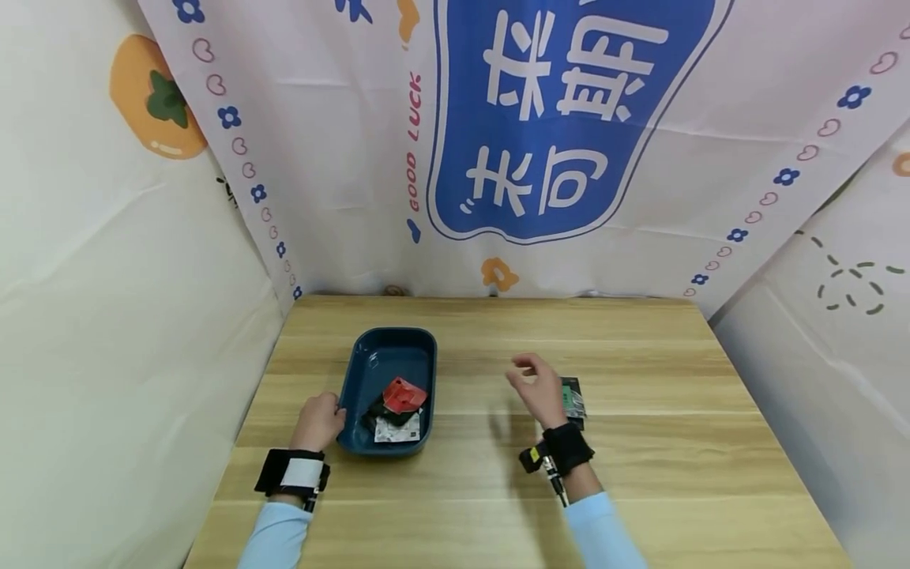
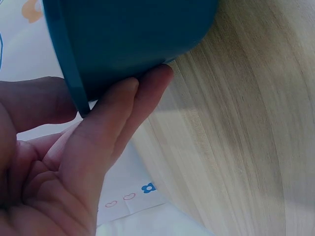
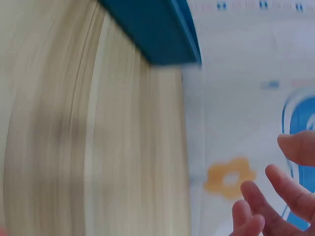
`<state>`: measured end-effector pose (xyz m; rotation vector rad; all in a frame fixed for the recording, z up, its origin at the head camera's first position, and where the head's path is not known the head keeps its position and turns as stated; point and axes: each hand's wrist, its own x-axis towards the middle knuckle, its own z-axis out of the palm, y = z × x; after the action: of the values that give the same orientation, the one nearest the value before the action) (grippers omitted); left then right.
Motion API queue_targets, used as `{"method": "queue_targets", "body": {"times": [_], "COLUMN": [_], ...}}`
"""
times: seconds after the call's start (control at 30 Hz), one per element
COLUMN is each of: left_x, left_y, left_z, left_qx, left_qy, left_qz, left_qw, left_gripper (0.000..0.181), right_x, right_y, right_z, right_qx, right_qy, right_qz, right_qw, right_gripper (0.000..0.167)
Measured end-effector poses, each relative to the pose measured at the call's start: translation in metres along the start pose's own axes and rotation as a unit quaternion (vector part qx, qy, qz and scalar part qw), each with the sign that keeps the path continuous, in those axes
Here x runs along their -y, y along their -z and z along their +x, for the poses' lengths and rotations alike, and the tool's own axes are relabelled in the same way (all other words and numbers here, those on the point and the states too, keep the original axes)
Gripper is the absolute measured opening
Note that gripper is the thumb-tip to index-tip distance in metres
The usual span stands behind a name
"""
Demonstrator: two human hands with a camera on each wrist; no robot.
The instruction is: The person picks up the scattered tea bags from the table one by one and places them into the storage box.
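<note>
A dark blue tray (image 1: 387, 450) stands on the left of the table, holding a red packet (image 1: 404, 394), a white-and-grey packet (image 1: 398, 429) and something dark between them. My left hand (image 1: 317, 422) pinches its left rim; in the left wrist view the thumb lies on one side of the tray wall (image 2: 133, 44) and the fingers (image 2: 115, 103) on the other. My right hand (image 1: 540, 391) hangs above the table with relaxed, slightly bent fingers and nothing between them. Just right of it, a black-and-green packet (image 1: 574, 401) lies on the wood, partly hidden by the hand and wrist.
The wooden table (image 1: 675, 442) reaches back to a printed cloth (image 1: 355, 237) with blue lettering panel and flowers. Pale cloth walls stand at left and right. Each wrist wears a black strap with a small device.
</note>
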<state>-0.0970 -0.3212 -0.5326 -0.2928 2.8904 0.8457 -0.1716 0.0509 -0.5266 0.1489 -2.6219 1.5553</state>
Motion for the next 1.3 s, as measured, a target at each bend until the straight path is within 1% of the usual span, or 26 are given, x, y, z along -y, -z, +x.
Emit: {"method": "queue_targets", "body": {"times": [0.13,0.27,0.37,0.43,0.53,0.67,0.8,0.9,1.03,1.17,1.3], "left_x": [0.000,0.001,0.002,0.003,0.004,0.003,0.002,0.002,0.001,0.001,0.002], "left_y": [0.001,0.001,0.001,0.001,0.001,0.001,0.000,-0.001,0.000,0.000,0.000], "left_z": [0.001,0.001,0.000,-0.001,-0.001,-0.001,0.001,0.001,0.001,0.001,0.000], "left_qx": [-0.003,0.004,0.007,0.008,0.008,0.004,0.003,0.001,-0.002,-0.003,-0.006], "left_qy": [0.000,0.003,0.005,0.007,0.007,0.004,0.001,0.004,0.002,0.000,-0.002], "left_qz": [-0.002,-0.008,-0.006,-0.004,-0.002,-0.004,-0.004,-0.004,-0.003,-0.006,-0.007], "left_qw": [1.0000,1.0000,0.9999,0.9999,0.9999,1.0000,1.0000,1.0000,1.0000,1.0000,1.0000], "left_gripper": [0.018,0.020,0.020,0.020,0.023,0.027,0.026,0.026,0.026,0.024,0.024], "right_x": [-0.024,-0.048,-0.064,-0.072,-0.081,-0.089,-0.094,-0.095,-0.096,-0.096,-0.097], "right_y": [0.029,0.053,0.062,0.064,0.064,0.061,0.059,0.056,0.053,0.051,0.049], "right_z": [0.001,-0.003,-0.006,-0.006,-0.006,-0.005,-0.004,-0.004,-0.006,-0.006,-0.005], "right_qx": [-0.020,-0.032,-0.026,-0.013,0.011,0.023,0.015,0.013,0.007,-0.005,-0.002], "right_qy": [-0.032,-0.072,-0.119,-0.148,-0.175,-0.188,-0.180,-0.171,-0.178,-0.185,-0.189], "right_qz": [-0.017,-0.047,-0.074,-0.092,-0.105,-0.115,-0.134,-0.151,-0.160,-0.160,-0.153], "right_qw": [0.9991,0.9958,0.9898,0.9846,0.9788,0.9751,0.9744,0.9736,0.9709,0.9696,0.9700], "right_gripper": [0.034,0.040,0.050,0.057,0.065,0.068,0.068,0.066,0.065,0.064,0.064]}}
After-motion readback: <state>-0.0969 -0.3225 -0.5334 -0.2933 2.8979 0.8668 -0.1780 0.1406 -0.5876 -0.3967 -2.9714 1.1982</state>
